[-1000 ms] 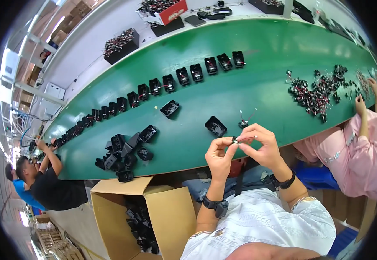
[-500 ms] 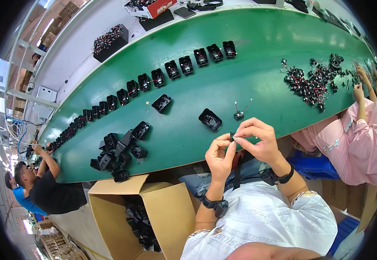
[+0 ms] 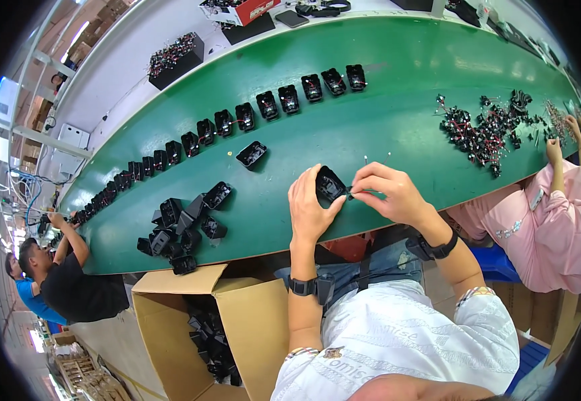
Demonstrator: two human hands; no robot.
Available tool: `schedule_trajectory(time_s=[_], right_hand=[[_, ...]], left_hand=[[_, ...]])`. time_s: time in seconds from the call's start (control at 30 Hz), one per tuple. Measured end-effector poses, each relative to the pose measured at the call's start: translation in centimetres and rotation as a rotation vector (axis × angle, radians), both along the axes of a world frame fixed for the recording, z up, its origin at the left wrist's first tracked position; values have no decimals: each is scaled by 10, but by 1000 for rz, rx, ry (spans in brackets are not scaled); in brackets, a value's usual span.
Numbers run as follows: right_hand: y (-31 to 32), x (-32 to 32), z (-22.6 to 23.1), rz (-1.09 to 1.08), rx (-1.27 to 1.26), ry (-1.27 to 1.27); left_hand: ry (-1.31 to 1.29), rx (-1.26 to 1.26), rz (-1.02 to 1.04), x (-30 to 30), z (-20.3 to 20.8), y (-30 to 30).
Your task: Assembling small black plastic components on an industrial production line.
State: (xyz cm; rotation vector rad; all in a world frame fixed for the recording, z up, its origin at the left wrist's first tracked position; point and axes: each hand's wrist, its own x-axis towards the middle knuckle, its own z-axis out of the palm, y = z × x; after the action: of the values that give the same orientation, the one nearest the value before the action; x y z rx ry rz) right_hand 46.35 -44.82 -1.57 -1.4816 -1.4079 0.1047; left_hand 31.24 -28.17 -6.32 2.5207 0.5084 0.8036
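Observation:
My left hand [image 3: 308, 206] is closed around the left side of an open black plastic housing [image 3: 331, 182], its thumb along the near edge. The hollow of the housing tilts toward me. At its right rim, my right hand [image 3: 395, 195] pinches a small black wired part [image 3: 350, 192], largely covered by the fingertips. Behind the right hand, the wire tips of another wired part show on the green table [image 3: 424, 127]. One more open black housing [image 3: 252, 155] lies apart, to the left of my hands.
A long row of filled housings [image 3: 266, 105] curves along the table. Loose housings [image 3: 187, 224] are piled at left, above a cardboard box [image 3: 250, 334] holding more. A heap of wired parts [image 3: 481, 134] lies at right, near a person in pink [image 3: 538, 220]. Others work at far left.
My left hand has moved left and up and taken hold of the housing, which is now tilted. My right hand has carried the small wired part over to its rim.

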Motion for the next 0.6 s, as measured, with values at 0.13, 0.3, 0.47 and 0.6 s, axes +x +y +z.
schedule_trajectory(time_s=[0.13,0.3,0.47,0.6], right_hand=[[15,-3,-11,65,18,-109],[15,-10,-12,133,11,-133],[8,-5,-1,182,-6,-132],[3,-12,-1,108,-77,-74]], left_hand=[[-46,-240,-82,-6,18,-18],[-78,-162,-155,-17,34,-21],[-101,-132,-190,-21,40,-22],[-113,-69,-188,-21,42,-27]])
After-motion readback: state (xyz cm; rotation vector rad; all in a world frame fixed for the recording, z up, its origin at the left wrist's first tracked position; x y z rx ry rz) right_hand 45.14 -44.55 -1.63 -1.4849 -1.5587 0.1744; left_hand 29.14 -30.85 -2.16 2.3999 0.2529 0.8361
